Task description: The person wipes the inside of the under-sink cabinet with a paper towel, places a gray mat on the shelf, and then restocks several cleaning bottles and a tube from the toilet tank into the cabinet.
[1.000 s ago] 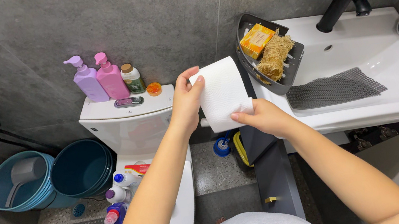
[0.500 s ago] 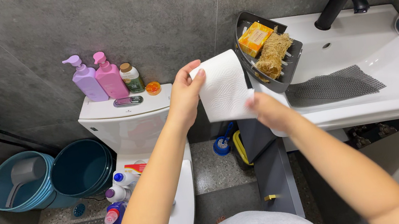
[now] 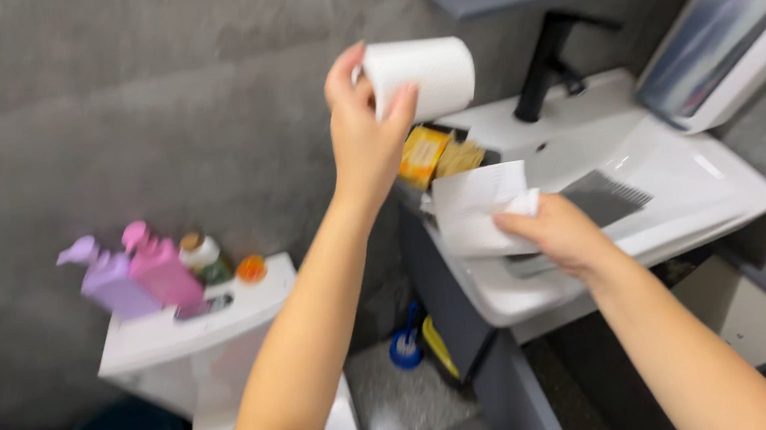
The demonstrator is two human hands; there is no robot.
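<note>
— Where's the white embossed paper roll (image 3: 418,76)?
— Upper middle of the frame, lying sideways in the air, pinched at its left end, blurred.
— And the torn white paper sheet (image 3: 479,211)?
— Centre of the frame, below the roll and apart from it, crumpled, held at its right edge.

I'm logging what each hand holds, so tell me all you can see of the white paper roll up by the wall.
The paper roll is a white cylinder of soft, faintly embossed tissue, lying on its side and raised above the sink. The left hand grips its left end, thumb on the front face and fingers behind. No loose tail shows. The picture is blurred, so its core cannot be made out. A separate torn white sheet sits in the right hand, apart from the roll.
</note>
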